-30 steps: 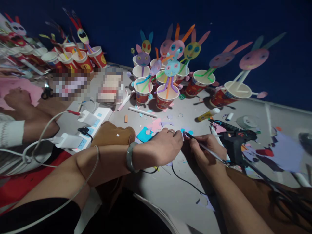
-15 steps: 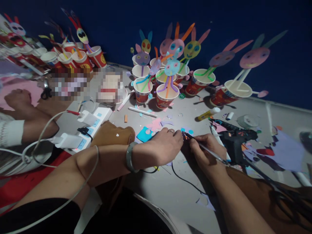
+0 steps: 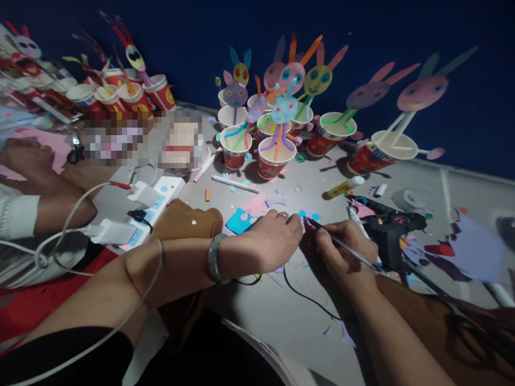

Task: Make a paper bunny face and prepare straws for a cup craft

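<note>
My right hand (image 3: 349, 252) holds a slim, clear-barrelled, black-tipped pen (image 3: 346, 246), tip far-left near small, round, blue paper discs (image 3: 302, 213); my left hand (image 3: 277, 241) curls left of it, whether holding anything I cannot tell.

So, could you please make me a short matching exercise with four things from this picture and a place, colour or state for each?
Things:
1. pen
2. power strip
3. glue stick
4. bangle

Place, colour or state:
A. around the wrist of the left hand
B. yellow, with a white end
C. held in the right hand
D. white, with plugs in it

Right pairs: 1-C, 2-D, 3-B, 4-A.
</note>
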Demonstrator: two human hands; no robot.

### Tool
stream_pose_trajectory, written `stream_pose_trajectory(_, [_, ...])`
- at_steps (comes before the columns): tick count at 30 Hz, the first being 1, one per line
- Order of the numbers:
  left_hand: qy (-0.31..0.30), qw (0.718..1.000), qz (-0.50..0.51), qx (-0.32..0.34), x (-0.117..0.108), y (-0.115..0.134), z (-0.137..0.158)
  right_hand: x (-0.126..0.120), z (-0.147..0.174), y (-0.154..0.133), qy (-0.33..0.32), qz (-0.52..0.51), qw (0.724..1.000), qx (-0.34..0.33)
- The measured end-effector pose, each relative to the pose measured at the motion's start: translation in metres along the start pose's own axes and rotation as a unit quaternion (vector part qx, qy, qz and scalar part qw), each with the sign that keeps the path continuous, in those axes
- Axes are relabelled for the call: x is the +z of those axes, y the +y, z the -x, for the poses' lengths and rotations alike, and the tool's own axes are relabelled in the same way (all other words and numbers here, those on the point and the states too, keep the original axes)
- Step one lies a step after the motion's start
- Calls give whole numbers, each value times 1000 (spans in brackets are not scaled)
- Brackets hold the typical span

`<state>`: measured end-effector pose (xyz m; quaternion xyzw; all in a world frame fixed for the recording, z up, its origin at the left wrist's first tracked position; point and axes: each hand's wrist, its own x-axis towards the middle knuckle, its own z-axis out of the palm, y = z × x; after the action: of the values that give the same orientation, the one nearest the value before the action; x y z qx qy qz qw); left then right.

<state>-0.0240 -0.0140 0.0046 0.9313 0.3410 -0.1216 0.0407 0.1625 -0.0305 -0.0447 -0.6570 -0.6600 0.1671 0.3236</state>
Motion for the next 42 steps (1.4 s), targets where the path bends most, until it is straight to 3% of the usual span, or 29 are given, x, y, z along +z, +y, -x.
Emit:
stream_pose_trajectory(17, [-11, 1000, 3, 4, -3, -1, 1, 2, 0, 0, -5, -15, 1000, 8])
stream_pose_trajectory(24, [-11, 1000, 9, 1, -3, -1, 1, 0, 2, 4, 92, -60, 991, 76])
stream_pose_trajectory(30, [-14, 1000, 21, 0, -1, -1, 0, -2, -1, 10, 107, -73, 986, 105])
stream_pose_trajectory(42, [-12, 1000, 27, 1, 0, -1, -1, 3, 2, 14, 101, -36, 991, 75])
